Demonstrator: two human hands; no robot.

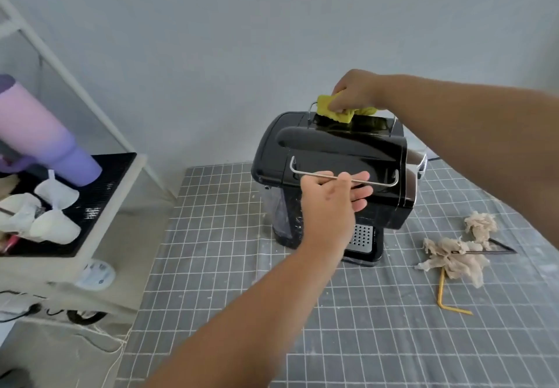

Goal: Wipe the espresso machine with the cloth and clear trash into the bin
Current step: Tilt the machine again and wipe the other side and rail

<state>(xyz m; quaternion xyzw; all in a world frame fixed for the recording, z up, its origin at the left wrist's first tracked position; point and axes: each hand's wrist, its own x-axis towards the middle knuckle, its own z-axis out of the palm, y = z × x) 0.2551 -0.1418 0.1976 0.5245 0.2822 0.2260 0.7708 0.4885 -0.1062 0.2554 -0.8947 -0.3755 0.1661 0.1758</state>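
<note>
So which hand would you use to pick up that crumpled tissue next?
Probably the left hand: it merely rests open on the espresso machine, while the right hand grips the yellow cloth. The crumpled tissue lies rightward, though.

The glossy black espresso machine point(338, 172) stands on the grid-patterned cloth, apparently tipped forward. A bunched yellow cloth point(335, 110) lies pressed on its top rear edge. Crumpled tissues point(453, 256) and a bent yellow straw point(444, 297) lie nearby, right.

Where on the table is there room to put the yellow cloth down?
The near checked tablecloth, in front of the espresso machine and left of the bent yellow straw, is bare. So is the strip left of the machine. It is crowded to the machine's right, where crumpled tissues lie.
</note>
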